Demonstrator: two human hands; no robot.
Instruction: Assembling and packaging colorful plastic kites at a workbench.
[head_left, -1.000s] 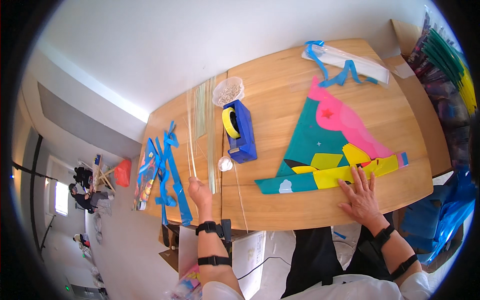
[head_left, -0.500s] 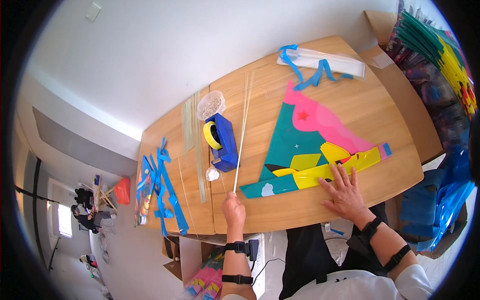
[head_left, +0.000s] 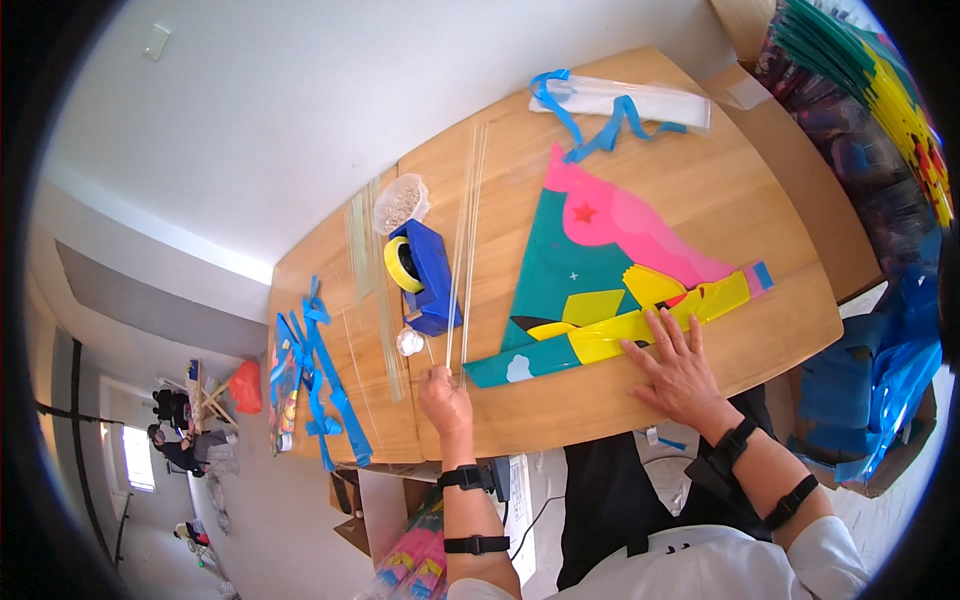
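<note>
A kite-like sheet (head_left: 590,265) of teal, pink and yellow plastic lies on the wooden table, its lower edge folded into a long band. My right hand (head_left: 680,375) rests on the yellow part of that band, fingers spread. Just left of the sheet's teal tip, my left hand (head_left: 446,402) is closed on a thin pale rod (head_left: 456,290) that runs away up the table. Another slim rod (head_left: 474,250) lies beside it, its near end by the teal tip and apart from my fingers.
Left of the rods stand a blue tape dispenser (head_left: 432,285) with yellow tape and a bowl of small pieces (head_left: 402,203). More thin rods (head_left: 375,270) and blue ribbons (head_left: 325,370) lie farther left. A clear packet (head_left: 640,103) is at the back; open boxes flank the table.
The rods by my left hand have spread, and one now lies apart from its fingers. That hand has shifted slightly left. My right hand stays flat on the sheet.
</note>
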